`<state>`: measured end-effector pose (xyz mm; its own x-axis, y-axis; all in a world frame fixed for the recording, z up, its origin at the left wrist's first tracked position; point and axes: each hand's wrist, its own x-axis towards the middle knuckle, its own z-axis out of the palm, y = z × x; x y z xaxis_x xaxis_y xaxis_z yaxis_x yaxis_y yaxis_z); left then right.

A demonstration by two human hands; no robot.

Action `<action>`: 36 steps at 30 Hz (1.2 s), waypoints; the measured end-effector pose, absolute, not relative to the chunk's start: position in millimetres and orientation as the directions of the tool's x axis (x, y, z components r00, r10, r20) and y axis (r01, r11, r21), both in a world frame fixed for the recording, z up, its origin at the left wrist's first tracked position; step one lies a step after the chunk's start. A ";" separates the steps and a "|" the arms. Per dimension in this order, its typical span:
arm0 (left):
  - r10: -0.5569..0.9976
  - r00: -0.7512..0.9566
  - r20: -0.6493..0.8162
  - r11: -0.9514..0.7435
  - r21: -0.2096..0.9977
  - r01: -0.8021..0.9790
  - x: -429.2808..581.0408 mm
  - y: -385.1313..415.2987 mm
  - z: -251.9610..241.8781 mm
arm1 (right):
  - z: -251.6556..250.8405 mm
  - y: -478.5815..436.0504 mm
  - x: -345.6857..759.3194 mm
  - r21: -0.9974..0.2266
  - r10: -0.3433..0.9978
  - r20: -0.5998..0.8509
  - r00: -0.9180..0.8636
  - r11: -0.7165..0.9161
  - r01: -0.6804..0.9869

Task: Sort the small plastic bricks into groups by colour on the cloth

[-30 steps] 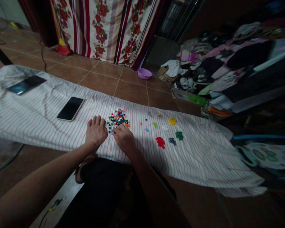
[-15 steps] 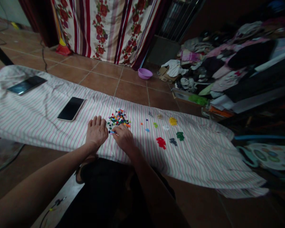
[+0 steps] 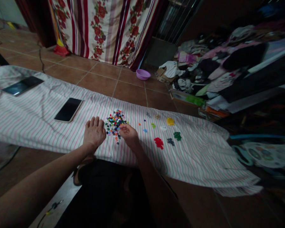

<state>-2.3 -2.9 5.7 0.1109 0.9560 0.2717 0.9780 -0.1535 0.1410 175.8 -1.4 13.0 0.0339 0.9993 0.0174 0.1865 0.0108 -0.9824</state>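
My left hand [image 3: 94,133] lies flat on the striped cloth [image 3: 68,136], fingers stretched, just left of a mixed pile of tiny coloured pieces [image 3: 116,122]. At the pile's right edge is my right hand [image 3: 129,134], its fingers curled together; anything pinched in them is hidden. Small single-colour groups are spread farther right: red pieces [image 3: 158,143], dark grey pieces [image 3: 170,142], dark green pieces [image 3: 177,136], yellow pieces [image 3: 170,121], white pieces [image 3: 163,128], lime pieces [image 3: 153,125] and light blue pieces [image 3: 145,130].
Left of my hands lie a phone [image 3: 68,110] and a larger dark-screened device [image 3: 23,85]. Beyond the cloth, a purple basin [image 3: 142,74] stands on the tiled floor. Heaped clothes [image 3: 213,60] fill the right background; a floral curtain [image 3: 97,31] hangs behind.
My right hand has drawn back slightly to the right and turned, uncovering pieces at the pile's near side, some now spread toward me. My left hand rests in the same place; the view shifted slightly.
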 end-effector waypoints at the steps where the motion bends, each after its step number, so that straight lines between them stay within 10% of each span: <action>1: 0.956 0.111 0.273 -0.155 0.147 0.977 -2.2 -3.1 6.1 | 13.4 -1.3 177.8 -0.990 0.999 -0.008 0.052 -0.015 0.140; 7: 0.955 0.112 0.274 -0.148 0.115 0.982 -2.6 -3.3 7.0 | 18.9 -8.4 197.9 -0.995 0.989 -0.075 0.125 -0.082 0.053; 16: 0.950 0.114 0.291 -0.145 0.089 0.985 -3.5 -2.3 1.7 | 27.9 -4.4 285.4 -0.924 0.924 0.191 0.331 0.056 0.378; 25: 0.959 0.118 0.258 -0.147 0.095 0.985 -3.2 -3.2 6.3 | 31.9 0.7 312.1 -0.555 0.918 0.263 0.297 -0.107 0.825; 36: 0.960 0.114 0.256 -0.150 0.129 0.980 -3.5 -3.3 5.6 | 37.0 2.7 302.6 -0.259 0.955 0.098 0.280 -0.247 0.934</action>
<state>-3.5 -3.3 5.6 0.1135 0.9601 0.2557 0.9801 -0.1503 0.1294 302.6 2.7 37.0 0.2804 0.9548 0.0985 0.9336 -0.2474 -0.2593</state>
